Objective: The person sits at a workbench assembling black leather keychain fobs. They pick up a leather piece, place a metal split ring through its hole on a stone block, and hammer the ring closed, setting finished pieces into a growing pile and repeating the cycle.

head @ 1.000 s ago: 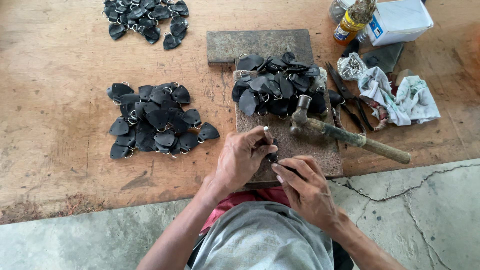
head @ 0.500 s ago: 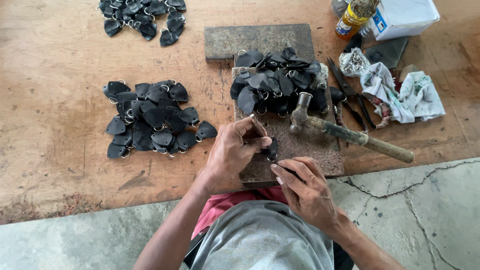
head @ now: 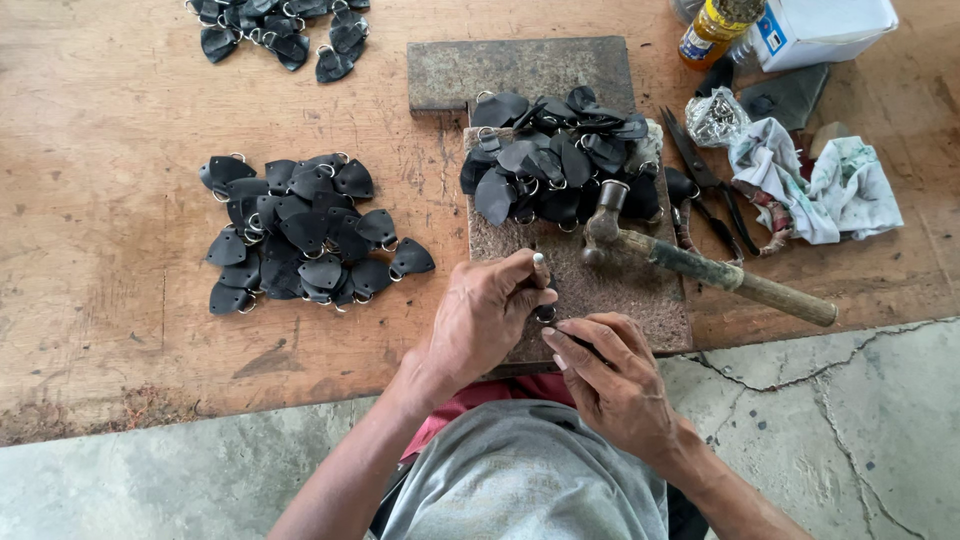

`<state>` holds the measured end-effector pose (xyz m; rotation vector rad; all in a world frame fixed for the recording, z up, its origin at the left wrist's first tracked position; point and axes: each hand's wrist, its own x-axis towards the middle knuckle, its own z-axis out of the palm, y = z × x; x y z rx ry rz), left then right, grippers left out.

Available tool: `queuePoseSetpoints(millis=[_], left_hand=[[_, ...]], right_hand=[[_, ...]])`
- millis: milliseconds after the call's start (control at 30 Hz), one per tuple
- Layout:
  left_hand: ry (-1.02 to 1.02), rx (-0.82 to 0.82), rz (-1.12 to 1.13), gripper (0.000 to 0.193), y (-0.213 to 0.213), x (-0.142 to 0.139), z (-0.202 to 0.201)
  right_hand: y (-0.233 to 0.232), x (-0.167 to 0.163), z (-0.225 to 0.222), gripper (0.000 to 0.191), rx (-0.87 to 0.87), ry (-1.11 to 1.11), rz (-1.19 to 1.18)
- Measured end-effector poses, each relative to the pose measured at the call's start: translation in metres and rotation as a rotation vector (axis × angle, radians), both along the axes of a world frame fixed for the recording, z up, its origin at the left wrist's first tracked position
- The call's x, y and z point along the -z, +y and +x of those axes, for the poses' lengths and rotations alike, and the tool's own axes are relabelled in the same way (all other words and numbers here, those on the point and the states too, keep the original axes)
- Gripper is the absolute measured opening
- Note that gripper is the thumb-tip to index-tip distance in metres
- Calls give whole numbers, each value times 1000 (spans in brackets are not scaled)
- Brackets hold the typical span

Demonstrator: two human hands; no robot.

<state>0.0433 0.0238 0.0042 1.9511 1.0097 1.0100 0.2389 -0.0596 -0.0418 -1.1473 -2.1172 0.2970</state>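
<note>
Left hand: left hand (head: 485, 318) curled shut, thumb and fingers pinching a slim upright punch (head: 540, 268) over a small black piece (head: 547, 313) at the near edge of the work block (head: 590, 285).
Right hand: right hand (head: 612, 375) closed lightly, fingertips pressing the same small black piece flat, touching the left hand at its 4 o'clock.
Piece in hand: mostly hidden between the two hands; only a dark sliver and a bit of metal ring show.
Hammer: hammer (head: 700, 265) lies on the block at 2 o'clock from the hands, head toward them, handle running out to 4 o'clock; no hand on it.
Block pile: heap of black leather tabs with rings (head: 565, 160) at 12 o'clock, on the far half of the block.
Desk piles: spread of tabs (head: 300, 235) at 9 o'clock on the desk (head: 110, 200); another pile (head: 285, 28) at 11 o'clock.
Step, as judged: seating the punch on the piece, before any blow.
Next move calls for: the right hand freed to lift the hammer while the left keeps the punch upright and the piece unmoved.
</note>
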Motion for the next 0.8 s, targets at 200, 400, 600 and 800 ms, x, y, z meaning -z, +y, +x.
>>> queuePoseSetpoints(millis=[200, 400, 600, 800], left_hand=[[-45, 15, 49, 15, -1, 0, -2], [-29, 28, 75, 14, 1, 1, -3], [19, -40, 72, 13, -6, 4, 4], [69, -104, 150, 17, -9, 6, 7]], right_hand=[[2, 4, 4, 30, -15, -16, -11], [40, -8, 40, 24, 152, -115, 88], [72, -23, 73, 48, 380, -368, -144], [78, -33, 71, 38, 355, -357, -278]])
